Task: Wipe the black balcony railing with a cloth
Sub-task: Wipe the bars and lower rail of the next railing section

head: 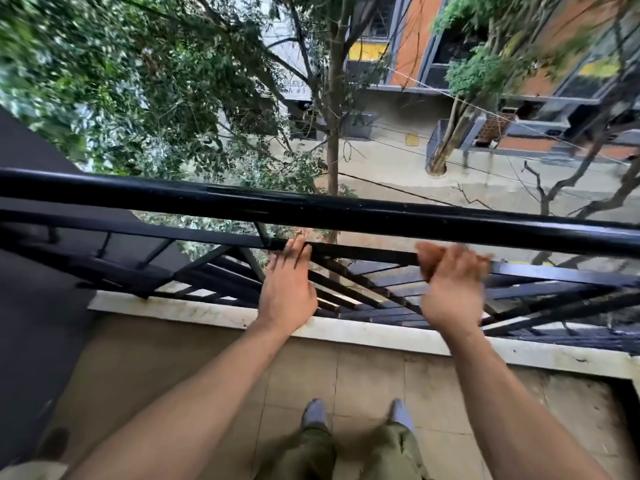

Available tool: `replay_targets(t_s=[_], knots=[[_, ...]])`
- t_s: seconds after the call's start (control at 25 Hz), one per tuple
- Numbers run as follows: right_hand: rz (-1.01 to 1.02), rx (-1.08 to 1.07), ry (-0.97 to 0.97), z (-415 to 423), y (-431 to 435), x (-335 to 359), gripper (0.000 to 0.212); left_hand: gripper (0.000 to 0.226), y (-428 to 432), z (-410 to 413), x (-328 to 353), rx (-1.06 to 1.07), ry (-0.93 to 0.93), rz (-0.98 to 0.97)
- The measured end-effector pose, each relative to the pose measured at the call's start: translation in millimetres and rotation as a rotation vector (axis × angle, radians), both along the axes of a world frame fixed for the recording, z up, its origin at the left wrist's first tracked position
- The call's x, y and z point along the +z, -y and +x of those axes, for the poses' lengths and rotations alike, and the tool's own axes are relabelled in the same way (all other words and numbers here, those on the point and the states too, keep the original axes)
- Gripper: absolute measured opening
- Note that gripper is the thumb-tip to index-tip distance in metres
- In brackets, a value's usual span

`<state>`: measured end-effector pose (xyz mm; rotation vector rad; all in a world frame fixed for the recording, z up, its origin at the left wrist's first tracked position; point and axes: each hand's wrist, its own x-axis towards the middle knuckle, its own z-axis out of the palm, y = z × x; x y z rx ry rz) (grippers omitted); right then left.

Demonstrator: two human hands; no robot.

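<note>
Two hands work just below the top rail [242, 199] of the black balcony railing [450, 221], both on the thinner flat bar [363, 252] that runs under it. The left hand [287, 289] lies below the middle of the top rail, fingers straight and close together, fingertips resting on the flat bar and holding nothing. The right hand [450, 289], below the top rail and further right, is blurred, but its fingers look curled over a bunched brown cloth [431, 259] and press it onto the flat bar; whether the thumb reaches underneath I cannot tell. The step in hand appears to be a stroke along this bar. To do it well, I would wrap the cloth round the bar so that the top, the edges and the underside are cleaned in one pass, then slide it steadily one way instead of scrubbing in place. The left hand serves best as a brace and should shift ahead of the cloth, not sit in its path. The slanted bars [228, 271] meet the flat bar from below, and those joints probably trap dust, so each wants a short twist of the cloth. A firm grip matters: beyond the top rail lies an open drop, and a loose cloth could slip through.
</note>
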<state>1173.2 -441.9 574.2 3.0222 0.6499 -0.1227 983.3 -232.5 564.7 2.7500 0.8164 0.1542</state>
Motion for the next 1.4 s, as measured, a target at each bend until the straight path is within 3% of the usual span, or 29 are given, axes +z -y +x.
replay_targets(t_s=[0.08, 0.12, 0.28, 0.36, 0.44, 0.56, 0.64, 0.76, 0.8, 0.84, 0.92, 1.04, 1.24, 1.32, 1.4], knots=[[-0.134, -0.176, -0.020, -9.5, -21.0, 5.2, 0.080, 0.064, -4.7, -9.8, -1.4, 0.048, 0.072, -0.015], [-0.148, -0.150, -0.042, -26.6, -45.3, 9.6, 0.080, 0.062, -7.4, -16.5, -2.8, 0.071, 0.118, -0.015], [-0.027, 0.349, -0.119, -116.0, -170.7, -1.4, 0.065, 0.061, -17.7, -44.9, -13.5, 0.104, 0.259, 0.050], [0.095, 0.442, -0.249, -132.7, -220.1, 11.8, 0.051, 0.057, -25.9, -59.2, -17.0, 0.240, 0.304, 0.042], [0.164, 0.538, -0.309, -127.1, -221.9, 16.3, 0.064, 0.047, -34.0, -64.9, -17.2, 0.382, 0.312, 0.008], [0.091, 0.841, -0.191, -105.4, -175.4, 17.1, 0.074, 0.046, -27.6, -60.4, -12.0, 0.369, 0.285, -0.020], [-0.001, 0.766, -0.154, -72.0, -141.9, 15.0, 0.068, 0.047, -23.5, -51.5, -3.8, 0.326, 0.280, -0.036], [-0.296, 0.384, -0.090, -62.7, -114.0, 26.3, 0.069, 0.053, -31.0, -49.0, 1.6, 0.359, 0.258, -0.066], [-0.352, 0.347, -0.040, -71.1, -120.4, 24.3, 0.068, 0.055, -33.5, -48.0, 1.2, 0.369, 0.240, -0.074], [-0.343, 0.363, -0.043, -85.6, -138.5, 21.0, 0.066, 0.056, -36.1, -47.2, 0.5, 0.371, 0.227, -0.081], [-0.128, 0.481, -0.110, -120.8, -193.1, 14.4, 0.060, 0.056, -43.4, -48.3, -2.4, 0.338, 0.231, -0.076], [0.127, 0.448, -0.210, -142.1, -229.0, 9.1, 0.060, 0.054, -51.4, -53.8, -6.0, 0.295, 0.203, -0.033], [0.128, 0.999, 0.222, -75.8, -120.6, -46.0, 0.084, 0.050, -28.2, -52.7, -22.7, 0.313, 0.263, -0.056], [0.122, 0.998, 0.238, -50.4, -89.3, -56.0, 0.085, 0.045, -13.2, -49.5, -32.2, 0.303, 0.266, -0.121], [0.210, 0.788, 0.172, -60.2, -69.4, -61.8, 0.098, 0.042, 0.9, -46.2, -42.8, 0.326, 0.231, -0.270]])
